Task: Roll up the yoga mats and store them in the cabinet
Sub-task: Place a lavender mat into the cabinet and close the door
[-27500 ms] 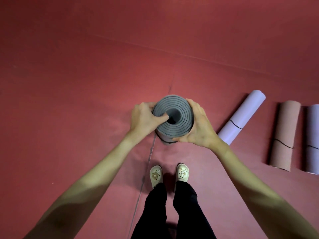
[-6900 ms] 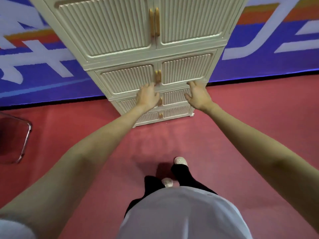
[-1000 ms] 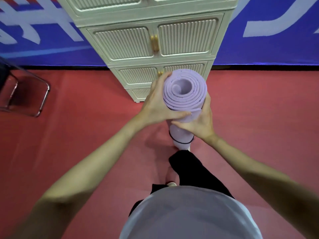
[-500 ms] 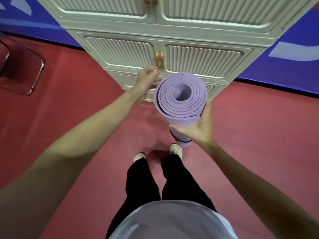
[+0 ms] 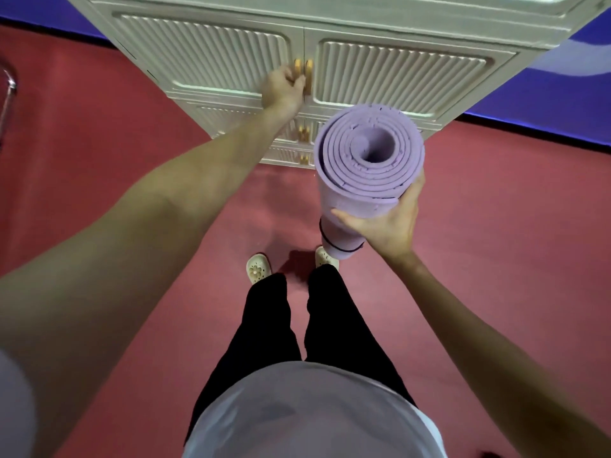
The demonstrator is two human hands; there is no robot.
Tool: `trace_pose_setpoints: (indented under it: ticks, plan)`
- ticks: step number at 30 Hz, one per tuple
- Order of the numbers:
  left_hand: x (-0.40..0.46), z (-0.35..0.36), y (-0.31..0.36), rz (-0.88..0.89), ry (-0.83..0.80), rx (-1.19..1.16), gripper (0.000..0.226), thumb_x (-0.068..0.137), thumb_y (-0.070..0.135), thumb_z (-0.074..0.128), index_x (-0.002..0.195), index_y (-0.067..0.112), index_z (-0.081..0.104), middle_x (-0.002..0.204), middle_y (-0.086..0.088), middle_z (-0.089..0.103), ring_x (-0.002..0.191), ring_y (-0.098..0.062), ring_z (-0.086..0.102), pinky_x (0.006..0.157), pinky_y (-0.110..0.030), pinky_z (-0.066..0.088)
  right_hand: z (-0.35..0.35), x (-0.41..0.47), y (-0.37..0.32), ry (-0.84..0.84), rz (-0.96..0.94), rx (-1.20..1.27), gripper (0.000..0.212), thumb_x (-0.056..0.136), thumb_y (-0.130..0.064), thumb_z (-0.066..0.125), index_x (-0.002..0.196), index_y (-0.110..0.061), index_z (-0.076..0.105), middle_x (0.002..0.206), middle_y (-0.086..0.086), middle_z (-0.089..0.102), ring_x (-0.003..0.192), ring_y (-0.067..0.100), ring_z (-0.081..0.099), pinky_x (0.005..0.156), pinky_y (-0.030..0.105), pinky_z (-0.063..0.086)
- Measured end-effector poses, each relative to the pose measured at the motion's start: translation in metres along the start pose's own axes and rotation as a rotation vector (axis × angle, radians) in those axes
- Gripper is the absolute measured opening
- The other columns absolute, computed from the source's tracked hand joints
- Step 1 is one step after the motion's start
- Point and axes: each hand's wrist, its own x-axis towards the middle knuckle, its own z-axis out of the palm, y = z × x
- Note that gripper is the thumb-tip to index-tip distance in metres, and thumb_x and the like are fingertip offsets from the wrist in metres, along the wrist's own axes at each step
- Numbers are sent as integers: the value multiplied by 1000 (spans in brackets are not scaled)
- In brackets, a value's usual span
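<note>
A rolled purple yoga mat [image 5: 367, 160] stands upright in front of me, its spiral end facing up, a thin black band around its lower part. My right hand [image 5: 386, 223] grips it from the near side around the middle. The cream cabinet [image 5: 205, 51] with ribbed doors rises straight ahead, its doors closed. My left hand [image 5: 284, 89] reaches to the pair of gold door handles [image 5: 303, 72] and closes on the left one.
Red floor [image 5: 496, 226] spreads all around. A chrome chair frame [image 5: 8, 90] shows at the left edge. A blue wall banner [image 5: 545, 94] runs behind the cabinet. My feet in cream clogs [image 5: 258, 269] stand close to the cabinet's lower drawers [image 5: 291, 150].
My left hand left the mat and rose to the cabinet's door handles. I moved closer to the cabinet, with the mat held by my right hand alone.
</note>
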Motion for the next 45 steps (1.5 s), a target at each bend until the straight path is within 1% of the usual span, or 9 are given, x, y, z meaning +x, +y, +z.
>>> trace_pose_setpoints:
  ticks: [4, 7, 12, 15, 20, 23, 29, 35, 45]
  plan:
    - [-5, -4, -6, 230, 31, 203, 15, 96, 19, 54, 101, 9, 63, 88, 6, 56, 81, -7, 50, 68, -14, 36, 4, -17, -1, 31, 46, -31, 132, 43, -38, 97, 147, -12, 19, 145, 5, 41, 132, 11, 44, 106, 23, 40]
    - [-25, -10, -21, 354, 69, 207, 16, 95, 15, 50, 92, 4, 61, 81, 0, 53, 74, -11, 47, 62, -21, 31, 8, -29, -2, 34, 57, -33, 130, 43, -33, 98, 146, -14, 21, 144, 3, 42, 131, 8, 44, 105, 18, 39]
    - [-82, -29, -86, 416, 79, 195, 9, 90, 8, 48, 89, 0, 53, 80, -11, 52, 69, -18, 43, 60, -32, 31, 17, -49, -7, -3, 46, -26, 129, 43, -40, 95, 146, -18, 20, 144, 0, 41, 131, 3, 43, 104, 13, 36]
    - [-116, -55, -132, 432, 95, 167, 11, 92, 6, 48, 92, -3, 55, 86, -14, 55, 74, -17, 44, 62, -24, 27, 26, -58, -12, -26, 33, -36, 129, 43, -43, 95, 145, -20, 20, 143, -1, 42, 130, 2, 43, 104, 13, 36]
    - [-149, -104, -203, 269, 207, 191, 13, 92, 4, 47, 87, -3, 57, 82, -21, 58, 76, -36, 55, 64, -29, 27, 50, -75, -27, -65, -1, -25, 121, 43, -36, 97, 134, -46, 18, 138, -16, 40, 127, -9, 40, 102, 9, 34]
    - [-157, -134, -230, 141, 270, 175, 16, 93, 1, 44, 94, -8, 57, 89, -27, 62, 82, -41, 58, 67, -32, 30, 64, -88, -37, -82, -8, -31, 120, 43, -37, 97, 133, -50, 18, 139, -11, 43, 128, -4, 43, 103, 13, 36]
    - [-145, -189, -263, -95, 400, 248, 24, 95, 4, 42, 107, -3, 62, 101, -25, 66, 93, -43, 60, 77, -43, 37, 94, -105, -54, -103, -50, -7, 118, 45, -33, 97, 135, -36, 21, 134, -21, 42, 124, -10, 44, 100, 10, 37]
    - [-134, -216, -279, -92, 399, 215, 24, 94, 5, 42, 104, 3, 64, 95, -18, 71, 89, -40, 63, 76, -40, 42, 121, -118, -58, -51, -20, 23, 124, 43, -35, 97, 142, -13, 25, 140, 4, 46, 129, 8, 47, 105, 20, 39]
    - [-159, -195, -264, -404, 333, 191, 29, 91, 4, 44, 114, -2, 61, 115, -24, 65, 110, -39, 60, 92, -39, 44, 114, -116, -40, -5, 28, 49, 129, 43, -39, 98, 144, -9, 24, 141, 2, 45, 130, 9, 46, 106, 18, 38]
